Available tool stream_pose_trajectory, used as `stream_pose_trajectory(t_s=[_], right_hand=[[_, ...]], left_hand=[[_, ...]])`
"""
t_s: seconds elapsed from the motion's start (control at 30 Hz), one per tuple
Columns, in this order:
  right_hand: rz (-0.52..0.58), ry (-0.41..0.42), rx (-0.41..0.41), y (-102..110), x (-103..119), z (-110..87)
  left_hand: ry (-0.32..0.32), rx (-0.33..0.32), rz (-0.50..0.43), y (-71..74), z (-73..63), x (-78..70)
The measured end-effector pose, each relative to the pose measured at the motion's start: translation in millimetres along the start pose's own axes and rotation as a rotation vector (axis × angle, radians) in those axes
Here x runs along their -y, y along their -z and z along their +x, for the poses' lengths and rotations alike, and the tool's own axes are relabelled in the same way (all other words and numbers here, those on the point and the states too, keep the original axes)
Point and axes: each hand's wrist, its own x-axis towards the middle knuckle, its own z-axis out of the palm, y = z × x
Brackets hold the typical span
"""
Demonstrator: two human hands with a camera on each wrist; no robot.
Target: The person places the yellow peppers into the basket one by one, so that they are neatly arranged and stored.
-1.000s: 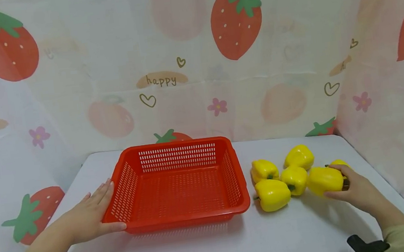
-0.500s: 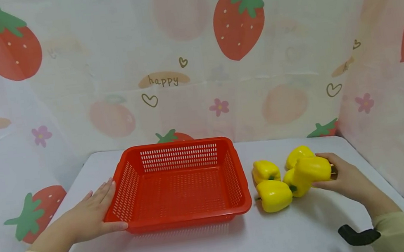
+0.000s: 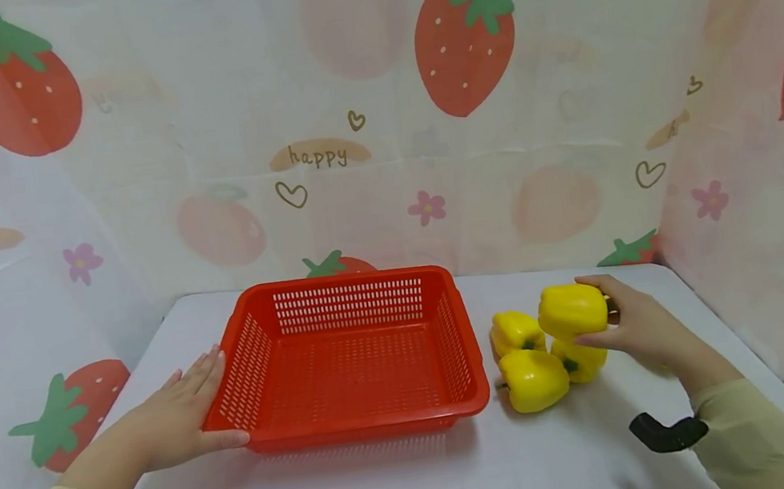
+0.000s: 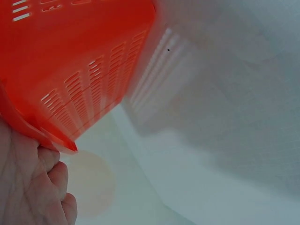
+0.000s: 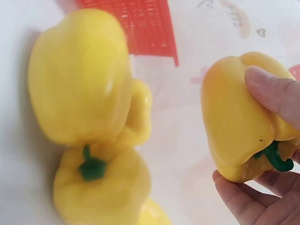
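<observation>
My right hand (image 3: 636, 321) grips a yellow pepper (image 3: 572, 309), thumb opposite fingers, green stem toward my palm; over the last second it's moved left, so this pepper now is raised off the table (image 3: 390, 487), closer to the red basket (image 3: 354, 424) but not in it. Left hand (image 3: 173, 427) hasn't shifted: fingers straight along the basket's left side, thumb on the front rim, pressing rather than clutching. Basket sits upright, no pepper visible inside. Right of it: front pepper (image 3: 536, 380), back pepper (image 3: 516, 332), third pepper (image 3: 581, 360) partly covered by the held one; a fourth pepper (image 5: 157, 216) just edges into my right wrist view.
</observation>
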Motion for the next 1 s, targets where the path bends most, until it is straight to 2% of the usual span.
stream_pose_trajectory(t_s=[0.23,0.37,0.5,0.7,1.0], right_hand=[[0.045,0.003,0.040,0,20,16.6],[0.032,0.034,0.080,-2,30,25.0],[0.001,0.079,0.088,-5,41,33.8],[-0.031,0.189,0.055,-14,57,47.1],[-0.004,0.237,0.101,-30,73,59.7]], left_hand=[[0.002,-0.003,-0.003,-0.8,0.1,0.1],[0.001,-0.010,-0.007,0.3,-0.5,-0.6],[0.004,-0.005,-0.008,2.1,-2.3,0.3],[-0.003,-0.009,0.006,3.7,-4.8,1.5],[-0.021,-0.012,0.006,3.4,-3.8,-1.1]])
